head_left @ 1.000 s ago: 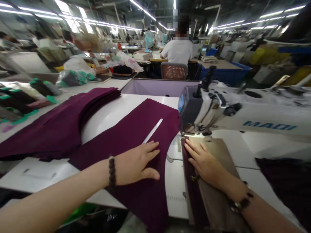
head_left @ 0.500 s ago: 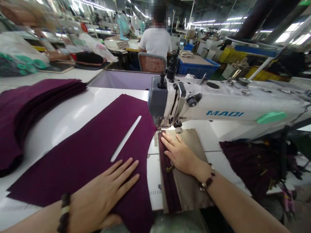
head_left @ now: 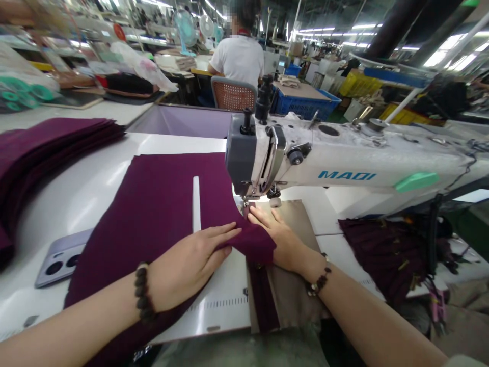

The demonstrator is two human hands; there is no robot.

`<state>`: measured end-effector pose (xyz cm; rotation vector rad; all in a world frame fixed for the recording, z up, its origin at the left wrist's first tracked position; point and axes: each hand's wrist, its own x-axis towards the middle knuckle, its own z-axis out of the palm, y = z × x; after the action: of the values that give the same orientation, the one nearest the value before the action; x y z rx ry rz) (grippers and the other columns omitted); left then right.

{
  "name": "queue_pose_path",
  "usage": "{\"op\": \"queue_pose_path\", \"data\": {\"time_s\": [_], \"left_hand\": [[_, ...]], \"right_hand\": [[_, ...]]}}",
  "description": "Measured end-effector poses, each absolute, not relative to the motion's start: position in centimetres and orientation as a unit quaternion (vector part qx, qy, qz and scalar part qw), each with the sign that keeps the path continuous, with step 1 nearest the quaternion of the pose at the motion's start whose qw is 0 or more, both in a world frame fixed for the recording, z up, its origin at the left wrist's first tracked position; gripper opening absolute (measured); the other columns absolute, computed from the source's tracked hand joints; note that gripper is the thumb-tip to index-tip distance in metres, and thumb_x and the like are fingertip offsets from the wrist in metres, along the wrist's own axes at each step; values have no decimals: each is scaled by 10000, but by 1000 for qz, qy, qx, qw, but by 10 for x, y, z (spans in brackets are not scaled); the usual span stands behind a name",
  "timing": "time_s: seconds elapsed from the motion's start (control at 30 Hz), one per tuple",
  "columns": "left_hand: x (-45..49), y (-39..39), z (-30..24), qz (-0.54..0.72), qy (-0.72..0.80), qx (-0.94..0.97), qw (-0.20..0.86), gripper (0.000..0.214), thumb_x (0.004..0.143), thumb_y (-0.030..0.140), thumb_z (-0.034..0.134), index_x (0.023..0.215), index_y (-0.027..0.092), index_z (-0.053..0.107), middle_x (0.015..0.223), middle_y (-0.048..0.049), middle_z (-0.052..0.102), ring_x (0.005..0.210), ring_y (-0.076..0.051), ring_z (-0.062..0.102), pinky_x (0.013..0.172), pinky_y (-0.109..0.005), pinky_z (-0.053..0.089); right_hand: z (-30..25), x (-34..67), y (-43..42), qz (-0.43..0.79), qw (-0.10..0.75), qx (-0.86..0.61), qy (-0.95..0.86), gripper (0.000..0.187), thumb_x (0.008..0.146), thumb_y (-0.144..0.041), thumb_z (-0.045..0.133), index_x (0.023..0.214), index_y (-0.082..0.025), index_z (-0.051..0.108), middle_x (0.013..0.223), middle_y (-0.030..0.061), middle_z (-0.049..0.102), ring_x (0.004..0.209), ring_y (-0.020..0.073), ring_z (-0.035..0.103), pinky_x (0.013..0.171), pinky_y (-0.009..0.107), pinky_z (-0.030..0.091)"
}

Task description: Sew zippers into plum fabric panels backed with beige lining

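Observation:
A purple fabric panel (head_left: 153,204) with a long slit lies on the white table in front of the MAQI sewing machine (head_left: 324,163). My left hand (head_left: 191,262) lies flat on the panel's near right corner, fingers stretched out. My right hand (head_left: 280,239) rests flat on a tan fabric piece (head_left: 294,290) with a purple zipper strip (head_left: 265,300), just below the presser foot (head_left: 246,206). The panel's right corner is drawn over the zipper strip and partly covers my right hand's fingers.
A stack of purple panels (head_left: 46,148) sits at the left. A phone (head_left: 63,257) lies on the table by the panel. Dark purple sewn pieces (head_left: 382,244) hang at the right of the machine. A person in a white shirt (head_left: 239,58) sits ahead on a chair.
My left hand has slid the purple panel to the right, turning it so its slit runs straight; its corner now lies over the zipper strip. A phone has come into view.

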<state>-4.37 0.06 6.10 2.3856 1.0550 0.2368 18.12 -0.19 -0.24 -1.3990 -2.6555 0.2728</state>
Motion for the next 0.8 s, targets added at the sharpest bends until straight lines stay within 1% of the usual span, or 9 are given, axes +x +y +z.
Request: {"op": "queue_pose_path", "data": {"time_s": [0.07, 0.13, 0.27, 0.37, 0.47, 0.53, 0.63, 0.7, 0.8], "left_hand": [[-31, 5, 56, 69, 374, 887, 261, 420, 902, 301, 292, 1259, 163, 464, 1319, -40, 458, 1204, -171, 437, 1031, -336, 347], [-23, 9, 50, 65, 362, 894, 257, 421, 897, 285, 297, 1256, 143, 467, 1322, -62, 452, 1214, -176, 424, 1034, -342, 343], [-15, 16, 45, 58, 354, 899, 251, 426, 900, 285, 296, 1261, 128, 458, 1325, -78, 447, 1232, -167, 399, 1043, -327, 323], [-11, 21, 45, 47, 361, 895, 257, 429, 899, 287, 303, 1268, 124, 450, 1328, -81, 443, 1235, -166, 394, 1051, -314, 306], [-8, 24, 46, 44, 363, 892, 266, 428, 896, 277, 311, 1270, 119, 447, 1318, -77, 456, 1234, -167, 396, 1056, -314, 297], [-6, 25, 46, 40, 365, 891, 268, 424, 891, 267, 321, 1265, 116, 453, 1313, -79, 461, 1232, -171, 399, 1057, -321, 297], [-5, 25, 47, 42, 365, 892, 265, 419, 892, 264, 323, 1262, 117, 453, 1312, -81, 461, 1229, -173, 402, 1052, -333, 306], [-6, 23, 50, 45, 365, 891, 266, 420, 894, 266, 315, 1263, 118, 451, 1311, -81, 462, 1229, -169, 401, 1049, -332, 311], [-12, 9, 58, 48, 369, 886, 278, 419, 893, 270, 315, 1266, 139, 452, 1313, -59, 462, 1222, -164, 412, 1041, -320, 329]], "right_hand": [[-1, 183, -2, 103, 60, -452, -884, 560, 823, -219, 386, 1363, -117, 279, 1423, 126, 251, 1336, 205, 159, 1080, 507, 125], [-1, 185, -2, 112, 74, -443, -886, 590, 797, -233, 417, 1359, -110, 286, 1419, 139, 255, 1334, 217, 165, 1075, 514, 140], [-6, 190, -4, 114, 145, -427, -885, 590, 772, -220, 417, 1342, -107, 318, 1412, 155, 265, 1317, 228, 219, 1067, 525, 156], [-16, 192, -5, 113, 202, -420, -877, 562, 780, -186, 406, 1335, -143, 332, 1401, 127, 300, 1305, 204, 254, 1081, 505, 142], [-23, 192, -4, 111, 232, -422, -869, 538, 786, -167, 421, 1319, -196, 353, 1403, 88, 309, 1296, 183, 276, 1093, 485, 133], [-25, 192, -4, 107, 230, -423, -870, 547, 788, -163, 426, 1326, -205, 337, 1411, 81, 294, 1301, 178, 265, 1096, 480, 125], [-23, 194, -5, 94, 214, -414, -880, 559, 793, -166, 413, 1343, -181, 313, 1423, 102, 262, 1315, 186, 230, 1094, 485, 121], [-19, 194, -6, 87, 191, -409, -888, 544, 801, -182, 404, 1339, -172, 326, 1428, 115, 243, 1321, 201, 213, 1087, 500, 121], [-12, 191, -4, 87, 135, -423, -892, 554, 814, -260, 421, 1346, -150, 315, 1428, 124, 238, 1324, 223, 201, 1078, 514, 144]]}}
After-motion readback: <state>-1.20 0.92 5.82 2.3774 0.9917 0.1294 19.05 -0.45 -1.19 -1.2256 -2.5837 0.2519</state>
